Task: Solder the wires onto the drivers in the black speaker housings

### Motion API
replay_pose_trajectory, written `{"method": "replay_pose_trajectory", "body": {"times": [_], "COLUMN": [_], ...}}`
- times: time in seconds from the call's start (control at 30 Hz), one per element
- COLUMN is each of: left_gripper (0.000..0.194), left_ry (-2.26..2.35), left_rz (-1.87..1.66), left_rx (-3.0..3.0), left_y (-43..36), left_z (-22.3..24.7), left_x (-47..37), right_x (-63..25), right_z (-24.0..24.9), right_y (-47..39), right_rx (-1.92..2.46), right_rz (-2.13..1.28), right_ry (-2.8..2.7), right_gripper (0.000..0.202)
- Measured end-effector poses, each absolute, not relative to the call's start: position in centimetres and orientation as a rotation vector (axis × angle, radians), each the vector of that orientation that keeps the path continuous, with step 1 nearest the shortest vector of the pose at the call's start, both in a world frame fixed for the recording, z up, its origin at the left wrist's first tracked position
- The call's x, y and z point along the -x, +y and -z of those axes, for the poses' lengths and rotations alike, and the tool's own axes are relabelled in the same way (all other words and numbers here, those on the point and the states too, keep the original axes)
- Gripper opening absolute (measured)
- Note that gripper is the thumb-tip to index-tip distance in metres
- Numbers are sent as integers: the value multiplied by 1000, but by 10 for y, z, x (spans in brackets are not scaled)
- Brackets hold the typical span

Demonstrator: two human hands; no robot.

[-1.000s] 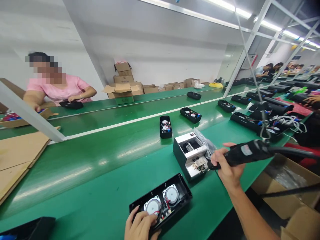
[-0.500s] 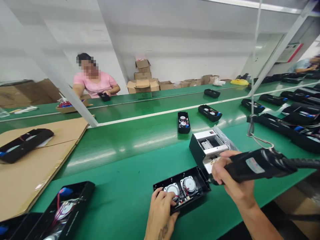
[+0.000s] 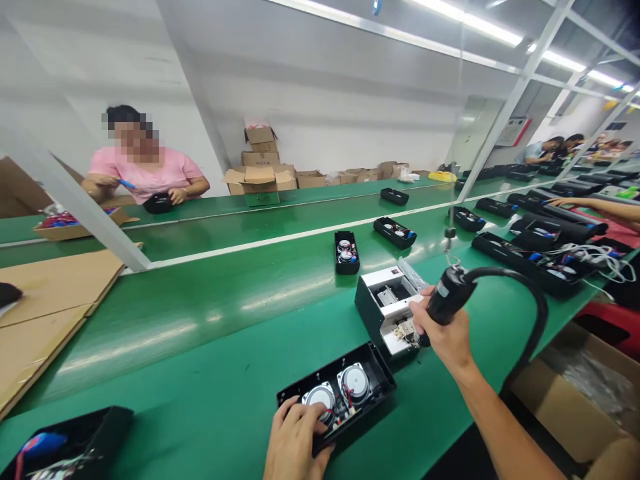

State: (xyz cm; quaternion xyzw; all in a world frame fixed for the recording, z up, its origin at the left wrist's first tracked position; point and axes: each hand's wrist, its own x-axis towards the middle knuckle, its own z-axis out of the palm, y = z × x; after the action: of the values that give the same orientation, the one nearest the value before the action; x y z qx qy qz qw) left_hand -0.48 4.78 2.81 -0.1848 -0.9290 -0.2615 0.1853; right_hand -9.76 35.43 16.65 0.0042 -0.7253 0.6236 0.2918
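My left hand [image 3: 297,437] grips the near left wall of a black speaker housing [image 3: 373,400], fingers over its rim and thumb outside. Inside the housing sit two round speakers [image 3: 355,382] with red and black wires. My right hand [image 3: 445,330] is wrapped round a black electric screwdriver [image 3: 447,297], which hangs from a cord and has a thick black cable. Its lower end is by the front of a white and black screw feeder [image 3: 395,303]; the tip is too small to make out.
Open black housings [image 3: 347,252] with speakers stand across the green bench, several more at right [image 3: 530,263]. A co-worker in pink [image 3: 147,170] sits across the bench. Cardboard [image 3: 55,300] lies at left, and a white post [image 3: 95,207] rises there. An open carton [image 3: 575,400] stands low at right.
My right hand has brought the screwdriver from beside the housing to the screw feeder's front, turning it more upright. My left hand keeps its hold. The camera view has swung right.
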Motion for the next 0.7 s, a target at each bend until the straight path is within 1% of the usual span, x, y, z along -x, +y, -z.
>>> {"method": "replay_pose_trajectory", "body": {"times": [0.07, 0.2, 0.3, 0.4, 0.53, 0.57, 0.7], "left_gripper": [69, 69, 68, 62, 37, 34, 31], "left_ry": [-2612, -2553, -2551, -2591, -2579, -2562, -2499], "left_rz": [730, 829, 924, 947, 924, 922, 924], "left_rx": [495, 614, 550, 517, 605, 598, 568], "left_y": [48, 50, 52, 54, 53, 53, 56], "left_z": [-29, -37, -42, -42, -32, -28, -13], "left_x": [5, 6, 5, 3, 2, 2, 4], "right_x": [87, 53, 30, 19, 21, 22, 25], "right_z": [-171, -177, -174, -166, -153, -150, -144], "right_y": [344, 303, 264, 233, 211, 209, 205], "right_rx": [-93, -356, -539, -652, -755, -763, -740], "right_rz": [-1816, -2225, -2407, -2433, -2332, -2329, -2319], "right_ry": [-1946, -1670, -1554, -1665, -1829, -1832, -1849], "right_gripper": [34, 27, 27, 26, 25, 24, 26]}}
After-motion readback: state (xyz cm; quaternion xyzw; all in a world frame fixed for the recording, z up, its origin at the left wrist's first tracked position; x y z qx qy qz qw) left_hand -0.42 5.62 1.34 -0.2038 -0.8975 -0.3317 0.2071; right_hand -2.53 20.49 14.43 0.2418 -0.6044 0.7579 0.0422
